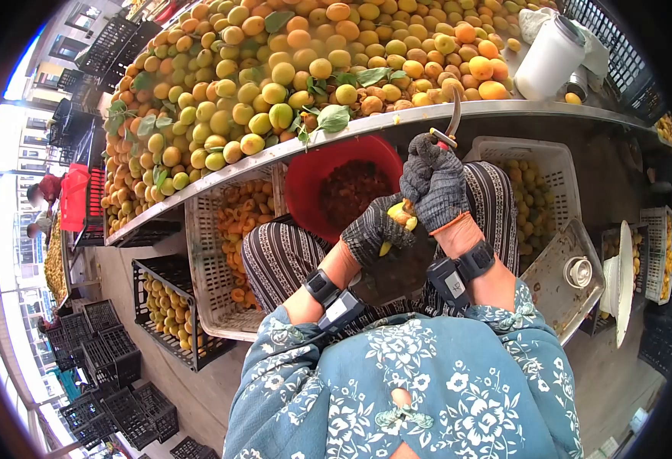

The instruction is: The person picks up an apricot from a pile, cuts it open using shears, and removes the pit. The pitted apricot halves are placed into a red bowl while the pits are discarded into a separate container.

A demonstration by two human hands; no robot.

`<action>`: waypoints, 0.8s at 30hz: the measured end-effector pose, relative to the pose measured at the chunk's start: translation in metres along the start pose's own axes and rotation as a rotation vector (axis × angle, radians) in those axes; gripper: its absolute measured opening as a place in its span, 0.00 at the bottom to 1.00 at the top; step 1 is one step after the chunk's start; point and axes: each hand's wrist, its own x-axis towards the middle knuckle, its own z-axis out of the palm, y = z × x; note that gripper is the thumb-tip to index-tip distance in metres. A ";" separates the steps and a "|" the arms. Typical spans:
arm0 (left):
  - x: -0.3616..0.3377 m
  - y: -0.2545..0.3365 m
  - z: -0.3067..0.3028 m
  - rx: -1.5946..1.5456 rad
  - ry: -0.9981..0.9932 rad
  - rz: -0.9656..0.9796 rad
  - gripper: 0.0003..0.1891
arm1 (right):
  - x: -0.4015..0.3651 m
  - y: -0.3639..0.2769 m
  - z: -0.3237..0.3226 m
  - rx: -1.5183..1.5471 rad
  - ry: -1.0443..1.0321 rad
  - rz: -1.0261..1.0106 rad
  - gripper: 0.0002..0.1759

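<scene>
My left hand (378, 229), in a dark grey knitted glove, grips a cut apricot (402, 215) with its yellow-orange flesh showing; part of the fruit is hidden by the fingers. Close beside it, my right hand (434, 183) wears a matching glove and is closed around a knife (455, 115). The knife's curved blade points up, away from me, and a bit of red handle shows above the fist. Below the hands' far side stands a red bucket (299, 191) holding dark brown bits, perhaps apricot stones.
A metal-edged table (221, 174) carries a heap of apricots (275, 73) and a white plastic jar (550, 57). Left of my knees is a crate (206, 294) of apricot halves; on the right, a crate (562, 157) of whole fruit and a metal tray (550, 294). Black crates stand left.
</scene>
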 end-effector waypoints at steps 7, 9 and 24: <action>-0.003 0.001 0.004 -0.220 -0.017 -0.024 0.21 | 0.001 -0.001 -0.002 0.045 0.045 0.009 0.08; -0.004 0.004 0.003 -0.225 -0.022 -0.037 0.22 | 0.001 -0.001 0.001 0.048 0.024 0.009 0.09; 0.008 0.002 0.003 -0.479 0.030 0.025 0.24 | 0.009 -0.004 0.007 -0.011 0.051 -0.340 0.11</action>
